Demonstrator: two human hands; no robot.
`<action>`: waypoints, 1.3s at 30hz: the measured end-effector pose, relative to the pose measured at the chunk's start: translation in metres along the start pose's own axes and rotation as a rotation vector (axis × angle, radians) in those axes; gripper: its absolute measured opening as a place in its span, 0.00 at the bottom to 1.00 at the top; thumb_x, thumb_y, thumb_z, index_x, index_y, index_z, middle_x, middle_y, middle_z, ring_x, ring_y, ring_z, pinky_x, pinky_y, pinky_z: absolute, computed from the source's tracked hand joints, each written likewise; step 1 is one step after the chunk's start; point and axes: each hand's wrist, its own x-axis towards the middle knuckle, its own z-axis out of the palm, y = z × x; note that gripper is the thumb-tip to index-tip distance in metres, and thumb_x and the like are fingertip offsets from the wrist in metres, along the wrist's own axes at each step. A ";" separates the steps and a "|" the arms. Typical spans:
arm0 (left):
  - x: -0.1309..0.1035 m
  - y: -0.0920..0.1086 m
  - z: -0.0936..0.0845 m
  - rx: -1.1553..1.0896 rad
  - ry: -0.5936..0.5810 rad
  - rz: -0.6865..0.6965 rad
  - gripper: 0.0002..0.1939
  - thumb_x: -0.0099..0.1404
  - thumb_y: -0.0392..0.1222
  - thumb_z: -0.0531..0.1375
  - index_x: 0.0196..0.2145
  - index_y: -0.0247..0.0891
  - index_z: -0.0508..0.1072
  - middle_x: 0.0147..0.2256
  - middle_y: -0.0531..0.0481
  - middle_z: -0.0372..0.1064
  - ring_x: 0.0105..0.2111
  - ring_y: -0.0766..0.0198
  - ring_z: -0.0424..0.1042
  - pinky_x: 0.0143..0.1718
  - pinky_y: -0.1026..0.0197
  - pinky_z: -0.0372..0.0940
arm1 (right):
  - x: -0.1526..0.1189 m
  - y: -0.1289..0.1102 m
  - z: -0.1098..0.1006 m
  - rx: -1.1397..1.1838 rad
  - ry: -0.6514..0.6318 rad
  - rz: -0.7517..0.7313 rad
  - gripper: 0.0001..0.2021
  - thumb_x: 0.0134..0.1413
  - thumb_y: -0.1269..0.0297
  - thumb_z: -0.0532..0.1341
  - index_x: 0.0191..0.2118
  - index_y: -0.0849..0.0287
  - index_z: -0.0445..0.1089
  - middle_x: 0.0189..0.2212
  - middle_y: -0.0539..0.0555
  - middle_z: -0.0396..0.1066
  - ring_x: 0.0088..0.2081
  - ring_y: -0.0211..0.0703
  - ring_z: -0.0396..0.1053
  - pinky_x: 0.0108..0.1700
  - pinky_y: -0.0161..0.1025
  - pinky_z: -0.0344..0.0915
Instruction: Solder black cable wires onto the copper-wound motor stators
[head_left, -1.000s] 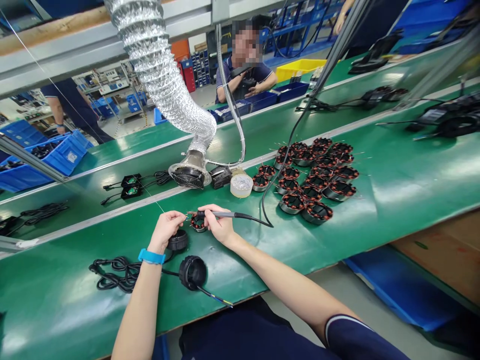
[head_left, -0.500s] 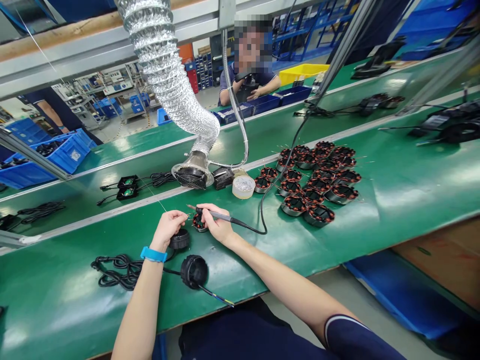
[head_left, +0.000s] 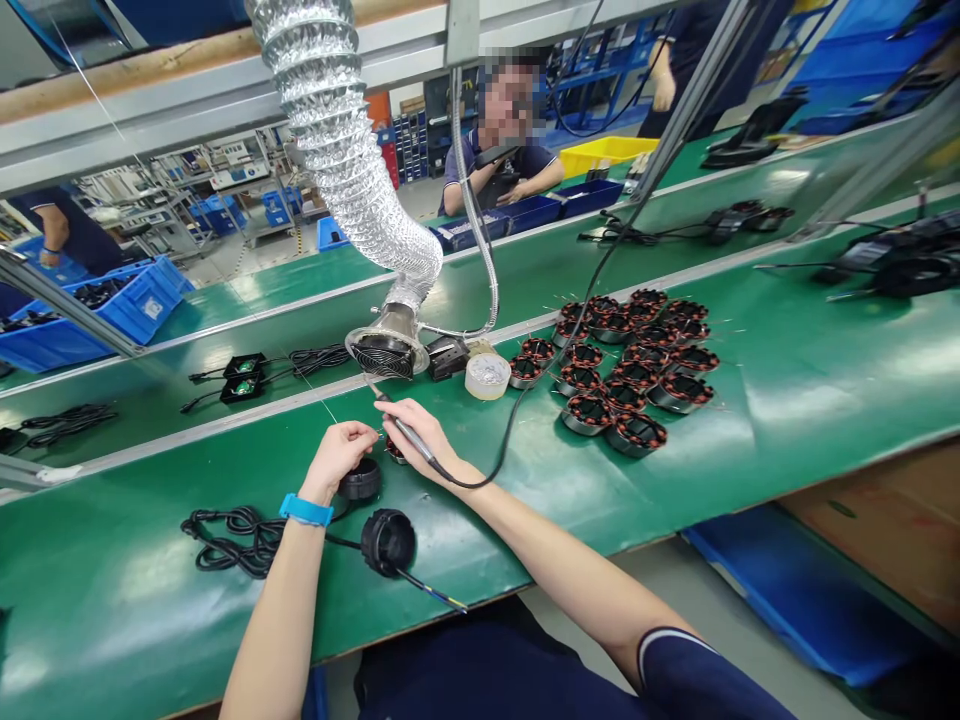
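My right hand (head_left: 426,440) is closed around a soldering iron (head_left: 409,434), its tip pointing up and left below the fume hood. In a pinch, the fingers of my left hand (head_left: 343,455) hold thin solder wire (head_left: 328,411) that comes down from above. A small motor stator (head_left: 395,453) with copper windings lies between the hands, mostly covered by my right hand. Under my left hand sits a round black housing (head_left: 361,480). Closer to me, a second black housing (head_left: 388,543) lies open side up, with a cable and stripped wire ends.
Several stators (head_left: 634,370) are grouped on the green bench at right. A tape roll (head_left: 487,376) stands near the fume hood (head_left: 386,345) and its foil duct. Coiled black cable (head_left: 232,540) lies at left. A co-worker (head_left: 499,150) sits across the bench.
My right hand has turned the soldering iron so that its tip has moved up and left, towards the hood. The iron's cord has shifted left. My left hand is almost still.
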 end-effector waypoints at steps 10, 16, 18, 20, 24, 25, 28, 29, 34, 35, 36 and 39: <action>-0.007 0.002 -0.001 0.108 -0.014 0.102 0.20 0.52 0.56 0.65 0.28 0.34 0.73 0.21 0.55 0.65 0.17 0.71 0.57 0.19 0.66 0.52 | -0.006 0.019 0.016 -0.108 -0.162 -0.083 0.27 0.57 0.79 0.53 0.61 0.53 0.63 0.43 0.56 0.64 0.44 0.41 0.67 0.47 0.37 0.68; -0.003 0.000 -0.008 0.101 -0.108 0.070 0.24 0.50 0.60 0.66 0.28 0.34 0.73 0.21 0.55 0.65 0.18 0.71 0.58 0.20 0.66 0.54 | -0.012 0.019 0.011 -0.189 -0.194 -0.037 0.30 0.55 0.79 0.56 0.63 0.52 0.60 0.44 0.54 0.62 0.42 0.40 0.67 0.46 0.33 0.68; 0.000 -0.001 -0.008 0.094 -0.109 0.032 0.25 0.49 0.62 0.67 0.26 0.34 0.72 0.18 0.57 0.61 0.17 0.72 0.55 0.19 0.67 0.51 | -0.013 0.019 0.011 -0.201 -0.210 -0.031 0.30 0.55 0.79 0.56 0.63 0.52 0.60 0.45 0.54 0.62 0.42 0.39 0.67 0.46 0.33 0.67; 0.001 -0.002 -0.008 0.072 -0.109 -0.007 0.26 0.48 0.62 0.67 0.25 0.34 0.72 0.16 0.59 0.57 0.16 0.73 0.52 0.18 0.68 0.48 | -0.013 0.018 0.011 -0.197 -0.212 -0.034 0.29 0.56 0.78 0.56 0.63 0.53 0.60 0.45 0.54 0.62 0.42 0.38 0.67 0.46 0.33 0.67; 0.001 -0.001 -0.006 0.002 -0.089 -0.036 0.26 0.43 0.60 0.70 0.26 0.32 0.72 0.19 0.56 0.62 0.15 0.75 0.51 0.17 0.68 0.45 | -0.013 0.011 0.011 -0.135 -0.138 -0.002 0.23 0.60 0.75 0.55 0.60 0.56 0.63 0.44 0.55 0.63 0.42 0.40 0.68 0.46 0.35 0.67; 0.001 0.000 -0.006 -0.010 -0.083 -0.038 0.26 0.42 0.59 0.70 0.26 0.32 0.72 0.20 0.55 0.63 0.15 0.76 0.51 0.16 0.69 0.45 | -0.013 0.009 0.010 -0.108 -0.112 0.016 0.22 0.61 0.75 0.55 0.59 0.56 0.64 0.43 0.55 0.63 0.42 0.40 0.68 0.46 0.35 0.68; 0.001 0.000 -0.008 -0.022 -0.073 -0.050 0.25 0.43 0.58 0.70 0.25 0.32 0.72 0.20 0.55 0.63 0.15 0.76 0.51 0.16 0.69 0.44 | -0.012 0.008 0.009 0.002 -0.090 0.051 0.22 0.60 0.75 0.56 0.59 0.55 0.64 0.43 0.55 0.63 0.37 0.37 0.68 0.45 0.36 0.68; 0.001 0.000 -0.009 -0.021 -0.070 -0.055 0.24 0.43 0.57 0.70 0.25 0.32 0.72 0.20 0.54 0.64 0.15 0.76 0.51 0.16 0.68 0.44 | -0.011 0.008 0.008 0.033 -0.096 0.056 0.22 0.60 0.76 0.56 0.59 0.55 0.63 0.44 0.54 0.63 0.36 0.36 0.68 0.44 0.36 0.69; -0.001 -0.001 -0.011 -0.008 -0.078 -0.061 0.23 0.45 0.57 0.69 0.24 0.33 0.71 0.19 0.55 0.63 0.15 0.76 0.51 0.17 0.68 0.44 | -0.012 0.012 0.010 0.058 -0.098 0.071 0.25 0.58 0.78 0.56 0.60 0.53 0.62 0.44 0.54 0.62 0.35 0.35 0.67 0.44 0.36 0.69; -0.001 -0.001 -0.011 -0.002 -0.083 -0.061 0.22 0.45 0.57 0.68 0.23 0.33 0.70 0.19 0.55 0.63 0.15 0.76 0.51 0.17 0.68 0.44 | -0.012 0.013 0.011 0.061 -0.092 0.070 0.25 0.58 0.78 0.56 0.60 0.53 0.62 0.44 0.54 0.62 0.35 0.35 0.67 0.44 0.37 0.69; -0.002 -0.001 -0.011 0.004 -0.086 -0.060 0.22 0.45 0.57 0.68 0.23 0.33 0.70 0.19 0.55 0.63 0.15 0.75 0.52 0.17 0.67 0.44 | -0.012 0.013 0.012 0.070 -0.085 0.069 0.25 0.58 0.78 0.57 0.60 0.52 0.62 0.44 0.54 0.61 0.35 0.35 0.67 0.44 0.37 0.69; -0.003 -0.003 -0.010 0.030 -0.076 -0.056 0.21 0.46 0.56 0.68 0.23 0.34 0.70 0.19 0.54 0.63 0.15 0.75 0.52 0.17 0.67 0.44 | -0.012 0.012 0.013 0.097 -0.062 0.078 0.26 0.57 0.78 0.57 0.60 0.52 0.62 0.44 0.53 0.61 0.34 0.34 0.68 0.44 0.36 0.69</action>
